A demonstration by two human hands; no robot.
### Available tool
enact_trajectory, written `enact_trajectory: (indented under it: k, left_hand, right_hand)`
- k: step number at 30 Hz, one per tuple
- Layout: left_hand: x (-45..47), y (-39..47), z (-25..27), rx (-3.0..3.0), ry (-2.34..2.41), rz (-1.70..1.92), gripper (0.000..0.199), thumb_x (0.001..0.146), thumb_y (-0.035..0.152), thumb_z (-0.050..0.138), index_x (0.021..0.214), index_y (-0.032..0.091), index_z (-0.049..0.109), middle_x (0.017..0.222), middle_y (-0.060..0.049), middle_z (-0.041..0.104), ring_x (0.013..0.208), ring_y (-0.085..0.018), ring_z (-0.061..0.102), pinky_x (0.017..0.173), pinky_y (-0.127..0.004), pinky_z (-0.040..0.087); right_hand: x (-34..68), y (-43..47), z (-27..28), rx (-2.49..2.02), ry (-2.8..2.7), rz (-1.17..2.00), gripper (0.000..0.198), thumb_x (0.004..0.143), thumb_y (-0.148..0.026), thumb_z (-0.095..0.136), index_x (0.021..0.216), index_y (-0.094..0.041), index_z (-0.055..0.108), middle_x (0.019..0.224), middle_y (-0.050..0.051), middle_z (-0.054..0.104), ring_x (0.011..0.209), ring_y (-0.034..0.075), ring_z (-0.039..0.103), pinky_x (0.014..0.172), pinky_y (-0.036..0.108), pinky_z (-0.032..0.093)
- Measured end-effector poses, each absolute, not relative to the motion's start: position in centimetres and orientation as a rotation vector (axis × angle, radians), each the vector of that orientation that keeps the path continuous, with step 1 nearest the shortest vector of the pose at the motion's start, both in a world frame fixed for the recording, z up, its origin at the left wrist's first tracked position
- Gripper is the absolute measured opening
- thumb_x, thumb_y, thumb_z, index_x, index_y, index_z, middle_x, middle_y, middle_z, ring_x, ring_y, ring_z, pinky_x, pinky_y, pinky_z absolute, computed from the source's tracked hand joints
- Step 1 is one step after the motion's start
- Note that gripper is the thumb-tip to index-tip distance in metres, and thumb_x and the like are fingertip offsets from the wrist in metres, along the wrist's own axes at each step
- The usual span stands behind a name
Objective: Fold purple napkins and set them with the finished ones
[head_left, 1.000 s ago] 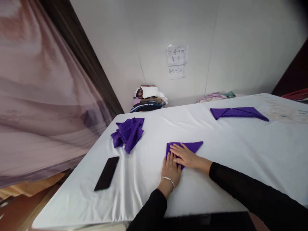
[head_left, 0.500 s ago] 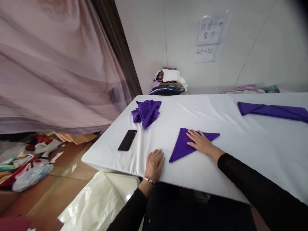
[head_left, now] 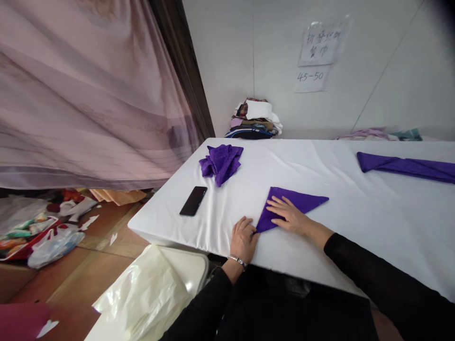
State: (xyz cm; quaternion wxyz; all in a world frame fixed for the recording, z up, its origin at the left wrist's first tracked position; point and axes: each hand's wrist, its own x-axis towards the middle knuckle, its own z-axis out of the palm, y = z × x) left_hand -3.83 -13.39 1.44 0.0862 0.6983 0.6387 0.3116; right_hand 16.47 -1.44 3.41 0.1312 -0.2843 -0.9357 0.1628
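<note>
A purple cloth napkin point(head_left: 302, 200), folded into a triangle, lies flat on the white-covered table. My right hand point(head_left: 288, 216) rests palm down on its left part, fingers spread. At the near left corner is my left hand point(head_left: 243, 239), with a bracelet on the wrist. Its fingers are bent, and the corner's tip sits between thumb and forefinger. Another purple napkin point(head_left: 222, 163) lies crumpled at the back left. Long folded purple cloth point(head_left: 408, 166) stretches along the right side.
A black phone point(head_left: 193, 201) lies near the left edge of the table point(head_left: 159, 213). Behind the table stands a pile of folded clothes point(head_left: 254, 121). Below the near left edge is a white stool point(head_left: 194, 265) with a pale plastic sheet point(head_left: 145, 293). A pink curtain point(head_left: 88, 94) hangs at left.
My left hand has moved right from the bare tablecloth to the napkin's near left corner. My right hand has slid slightly left across the napkin. The camera view has shifted a little.
</note>
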Motion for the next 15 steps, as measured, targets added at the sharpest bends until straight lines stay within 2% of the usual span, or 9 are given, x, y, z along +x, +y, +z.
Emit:
enact_trajectory:
  k: [3, 7, 11, 15]
  left_hand:
    - [-3.7, -13.6, 1.8, 2.081, 1.923, 0.900, 0.013, 0.077, 0.014, 0.053, 0.084, 0.021, 0.062, 0.114, -0.005, 0.059, 0.121, -0.023, 0.042, 0.100, -0.046, 0.037]
    - [-3.6, -13.7, 2.0, 2.088, 1.941, 0.896, 0.015, 0.081, 0.016, 0.049, 0.084, 0.021, 0.062, 0.113, -0.005, 0.060, 0.119, -0.022, 0.043, 0.100, -0.046, 0.037]
    - [-3.4, -13.7, 2.2, 2.082, 1.962, 0.886, 0.014, 0.080, 0.014, 0.049, 0.082, 0.020, 0.062, 0.113, -0.006, 0.060, 0.120, -0.022, 0.043, 0.101, -0.045, 0.036]
    - [-3.1, -13.5, 2.2, 2.032, 2.031, 0.884, 0.012, 0.076, 0.013, 0.050, 0.076, 0.020, 0.060, 0.115, -0.006, 0.059, 0.122, -0.023, 0.041, 0.101, -0.045, 0.035]
  right_hand:
    - [14.8, -2.3, 3.9, -0.668, -2.736, 0.588, 0.039, 0.082, -0.028, 0.046, 0.120, -0.025, 0.054, 0.140, 0.004, 0.037, 0.133, 0.024, 0.020, 0.106, 0.052, 0.011]
    - [13.3, -2.6, 4.0, -0.629, -2.743, 0.682, 0.038, 0.073, -0.014, 0.046, 0.106, -0.024, 0.061, 0.140, 0.004, 0.037, 0.133, 0.023, 0.020, 0.106, 0.051, 0.012]
    - [12.6, -2.3, 3.7, -0.642, -2.727, 0.730, 0.033, 0.071, -0.010, 0.046, 0.096, -0.022, 0.062, 0.140, 0.005, 0.038, 0.134, 0.022, 0.019, 0.107, 0.049, 0.012]
    - [12.3, -2.0, 3.4, -0.631, -2.728, 0.737, 0.023, 0.073, -0.014, 0.049, 0.090, -0.022, 0.062, 0.140, 0.006, 0.037, 0.134, 0.023, 0.018, 0.106, 0.050, 0.012]
